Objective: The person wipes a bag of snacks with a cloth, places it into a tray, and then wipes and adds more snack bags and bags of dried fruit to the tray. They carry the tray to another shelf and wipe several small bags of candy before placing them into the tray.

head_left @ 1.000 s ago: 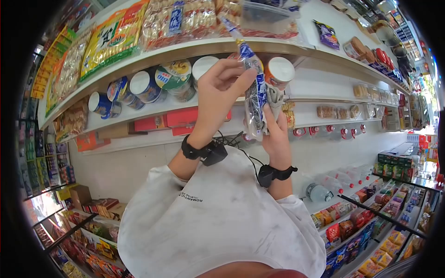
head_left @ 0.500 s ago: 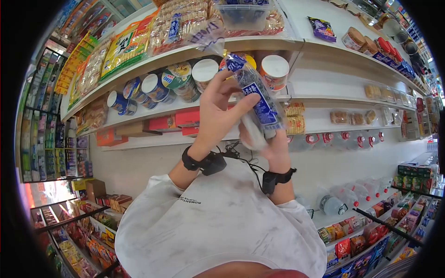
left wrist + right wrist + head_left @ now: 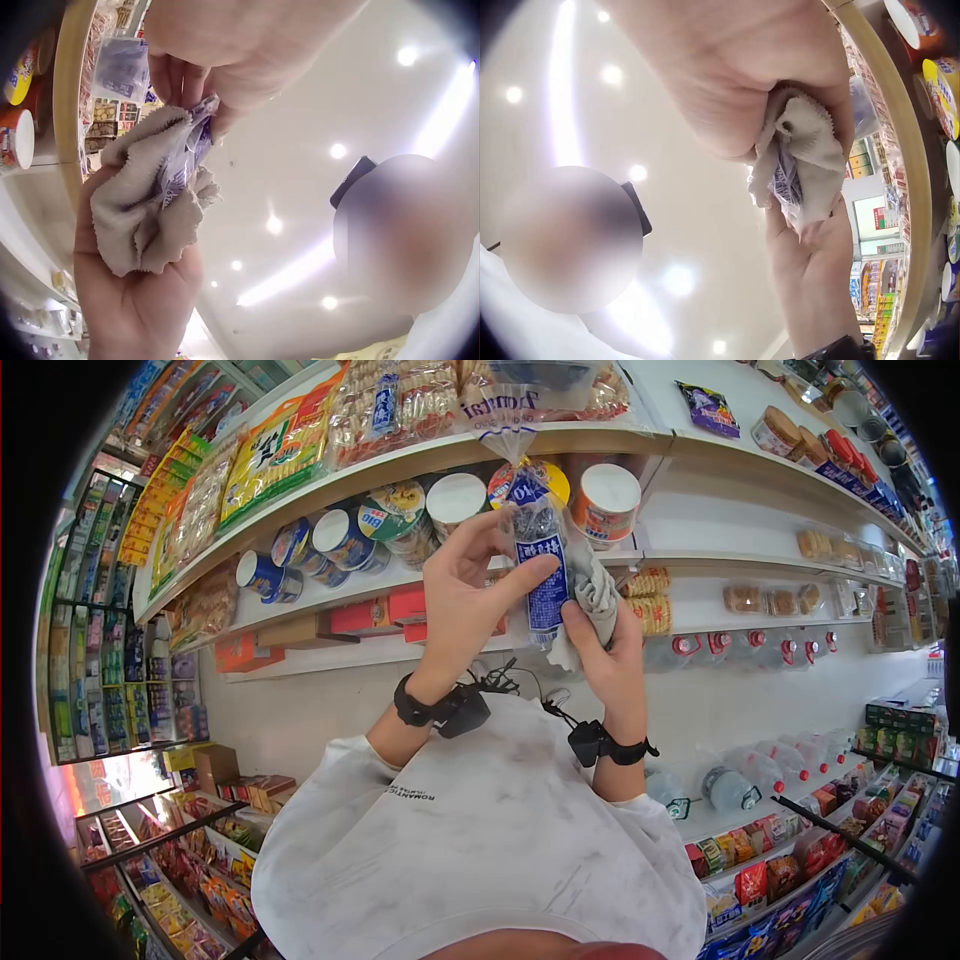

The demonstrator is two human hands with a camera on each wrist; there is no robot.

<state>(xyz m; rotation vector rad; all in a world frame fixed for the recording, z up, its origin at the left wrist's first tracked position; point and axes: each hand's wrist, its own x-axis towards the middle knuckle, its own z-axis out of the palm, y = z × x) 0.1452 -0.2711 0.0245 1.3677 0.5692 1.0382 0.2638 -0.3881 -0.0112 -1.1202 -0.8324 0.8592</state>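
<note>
In the head view, a clear plastic packet (image 3: 545, 585) with a blue label and dark contents stands nearly upright between both hands. Its top is gathered and flares into clear film with purple lettering. My left hand (image 3: 468, 585) pinches the packet from the left, thumb over the label's edge. A crumpled grey cloth (image 3: 597, 595) is held in my right hand (image 3: 612, 660), against the packet's right side with the thumb in front. The left wrist view shows this zigzag-edged cloth (image 3: 139, 225) folded around the packet's lower end, spread over the right palm.
Behind the hands, instant noodle cups (image 3: 345, 540) line a white shelf (image 3: 690, 540). Bagged snacks (image 3: 265, 455) and a plastic tub fill the shelf above. Red boxes (image 3: 360, 618) lie below the cups, and large water bottles (image 3: 730, 788) stand lower right. Snack racks flank both sides.
The packet has turned so its label faces the head camera, and stands straighter than half a second ago. The cloth, blurred behind the packet then, now shows along its right side.
</note>
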